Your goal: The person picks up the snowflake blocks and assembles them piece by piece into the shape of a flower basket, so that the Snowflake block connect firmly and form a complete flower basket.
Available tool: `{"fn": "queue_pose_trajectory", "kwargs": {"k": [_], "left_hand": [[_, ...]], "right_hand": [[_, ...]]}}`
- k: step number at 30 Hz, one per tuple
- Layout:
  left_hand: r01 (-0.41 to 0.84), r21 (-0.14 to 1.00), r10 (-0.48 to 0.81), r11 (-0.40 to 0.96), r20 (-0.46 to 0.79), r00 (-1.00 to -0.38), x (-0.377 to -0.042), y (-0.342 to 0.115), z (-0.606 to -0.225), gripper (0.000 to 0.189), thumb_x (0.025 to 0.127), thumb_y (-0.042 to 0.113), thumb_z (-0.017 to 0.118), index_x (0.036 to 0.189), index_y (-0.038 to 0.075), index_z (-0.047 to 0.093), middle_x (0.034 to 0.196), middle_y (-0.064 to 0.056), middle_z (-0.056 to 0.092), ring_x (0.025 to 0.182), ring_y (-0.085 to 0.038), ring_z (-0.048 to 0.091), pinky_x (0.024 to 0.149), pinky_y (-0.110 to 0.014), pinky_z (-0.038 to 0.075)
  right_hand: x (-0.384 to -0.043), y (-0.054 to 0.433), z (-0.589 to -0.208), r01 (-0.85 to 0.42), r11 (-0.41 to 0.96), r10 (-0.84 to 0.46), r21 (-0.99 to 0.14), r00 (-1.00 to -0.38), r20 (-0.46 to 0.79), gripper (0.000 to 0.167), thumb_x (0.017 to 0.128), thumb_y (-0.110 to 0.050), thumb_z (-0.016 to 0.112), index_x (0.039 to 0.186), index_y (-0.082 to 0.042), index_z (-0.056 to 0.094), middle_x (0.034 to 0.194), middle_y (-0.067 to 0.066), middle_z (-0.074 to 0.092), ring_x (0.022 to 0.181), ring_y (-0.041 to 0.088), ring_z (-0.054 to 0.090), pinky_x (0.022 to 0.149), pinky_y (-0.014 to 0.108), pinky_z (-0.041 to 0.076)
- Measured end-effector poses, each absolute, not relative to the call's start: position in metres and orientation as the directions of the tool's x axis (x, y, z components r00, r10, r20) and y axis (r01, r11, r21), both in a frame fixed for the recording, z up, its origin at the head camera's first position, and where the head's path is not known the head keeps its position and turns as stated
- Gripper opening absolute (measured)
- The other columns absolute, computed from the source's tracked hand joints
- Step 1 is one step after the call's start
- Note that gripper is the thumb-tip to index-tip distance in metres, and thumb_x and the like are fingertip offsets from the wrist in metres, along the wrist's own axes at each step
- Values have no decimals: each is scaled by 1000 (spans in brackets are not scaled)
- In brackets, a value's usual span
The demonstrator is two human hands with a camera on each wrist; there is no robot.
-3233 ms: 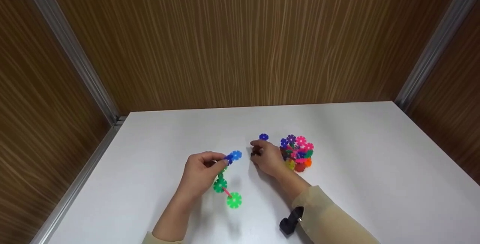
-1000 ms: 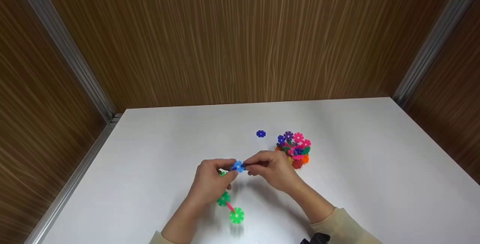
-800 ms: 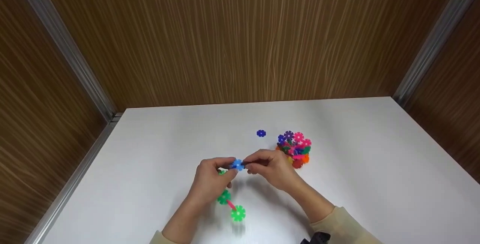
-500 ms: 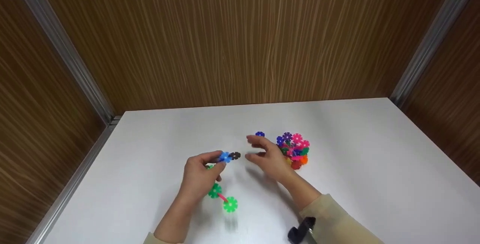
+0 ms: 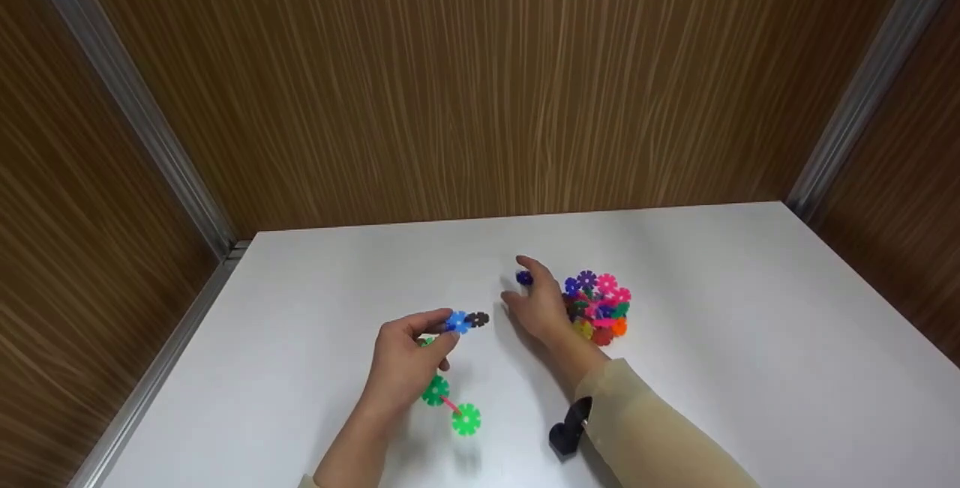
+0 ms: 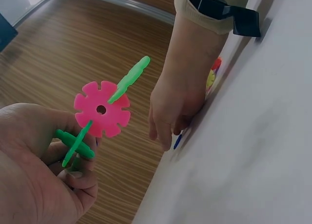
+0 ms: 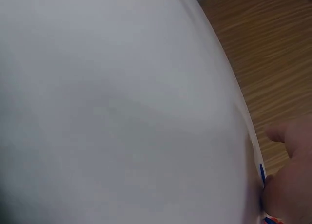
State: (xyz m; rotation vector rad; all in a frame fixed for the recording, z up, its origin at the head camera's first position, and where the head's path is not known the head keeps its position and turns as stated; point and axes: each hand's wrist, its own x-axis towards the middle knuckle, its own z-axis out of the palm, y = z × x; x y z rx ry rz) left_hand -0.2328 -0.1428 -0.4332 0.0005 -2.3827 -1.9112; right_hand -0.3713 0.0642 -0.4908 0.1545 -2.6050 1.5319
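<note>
My left hand point(image 5: 405, 357) pinches a chain of notched plastic snowflake discs above the table. At its upper end are a light blue disc point(image 5: 459, 322) and a dark brown disc point(image 5: 478, 319). Below the hand hang a green disc point(image 5: 435, 390), a pink disc point(image 6: 90, 104) seen edge-on from the head, and a bright green disc point(image 5: 466, 419). Fingers hide the chain's middle. My right hand point(image 5: 541, 309) is low at the table, thumb and index finger spread, beside a single dark blue disc point(image 5: 524, 277). The right wrist view shows little of that disc.
A pile of multicoloured snowflake discs point(image 5: 604, 308) lies just right of my right hand, partly behind its wrist. The white table point(image 5: 360, 270) ends at a wood-grain panel point(image 5: 480, 98) at the back. A black device point(image 5: 570, 428) is strapped at the right sleeve.
The right hand brought the dark brown disc to the chain and let it go; it now sits on the light blue disc. Then that hand moved away, up to the dark blue disc.
</note>
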Motion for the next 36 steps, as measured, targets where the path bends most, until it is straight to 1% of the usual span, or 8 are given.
{"fn": "queue_pose_trajectory", "kwargs": {"k": [5, 8, 13, 16, 20, 26, 31, 36], "left_hand": [[64, 975, -44, 212, 74, -996, -234, -143, -431, 34, 97, 10, 75, 131, 4, 74, 112, -10, 72, 64, -17, 65, 58, -22, 49], [66, 972, -43, 224, 78, -996, -235, -144, -430, 34, 98, 11, 75, 131, 4, 74, 112, -10, 72, 65, -17, 66, 58, -22, 49], [61, 972, -41, 228, 72, -997, -236, -144, -430, 33, 98, 11, 75, 131, 4, 74, 112, -10, 72, 66, -18, 66, 58, -22, 50], [51, 973, -39, 226, 61, -997, -238, -143, -430, 34, 98, 11, 75, 131, 5, 74, 112, -10, 72, 66, -17, 66, 59, -22, 50], [49, 974, -40, 219, 59, -997, -238, -143, -430, 34, 98, 11, 75, 131, 5, 74, 112, -10, 72, 65, -17, 65, 58, -22, 49], [57, 976, -35, 212, 66, -997, -239, -142, -430, 34, 98, 12, 76, 131, 5, 74, 112, -9, 72, 65, -17, 65, 58, -22, 50], [88, 977, -28, 192, 95, -995, -239, -142, -431, 34, 97, 10, 76, 130, 3, 74, 112, -12, 73, 63, -16, 65, 57, -22, 49], [87, 977, -25, 195, 94, -995, -240, -142, -431, 34, 97, 10, 76, 130, 3, 74, 112, -11, 73, 63, -16, 65, 59, -23, 51]], "right_hand": [[-378, 69, -490, -127, 525, -20, -842, -990, 138, 66, 97, -7, 73, 158, -7, 47, 162, 19, 46, 153, 38, 38, 126, 51, 29], [-379, 71, -491, -135, 564, -30, -815, -989, 143, 60, 97, -5, 72, 154, -4, 52, 156, 21, 53, 148, 40, 44, 124, 52, 33], [-380, 72, -492, -169, 587, -57, -792, -984, 167, 39, 97, 0, 71, 135, -4, 69, 132, 16, 70, 131, 37, 61, 116, 50, 45], [-378, 73, -492, -184, 569, -73, -802, -982, 173, 30, 97, 2, 70, 125, -5, 74, 119, 12, 73, 118, 33, 65, 109, 48, 50], [-376, 76, -494, -188, 556, -73, -810, -981, 178, 34, 95, 2, 74, 128, -7, 73, 120, 11, 70, 113, 30, 63, 106, 47, 51], [-376, 80, -495, -183, 587, -51, -788, -981, 189, 46, 92, -2, 80, 136, -4, 68, 128, 17, 62, 119, 34, 61, 110, 49, 49], [-377, 81, -494, -199, 619, -65, -759, -977, 203, 42, 92, -4, 81, 132, -2, 70, 130, 19, 69, 127, 36, 63, 114, 49, 47], [-376, 79, -491, -201, 618, -96, -760, -979, 181, 37, 92, -3, 81, 128, -4, 72, 126, 17, 71, 124, 35, 64, 112, 48, 49]]}}
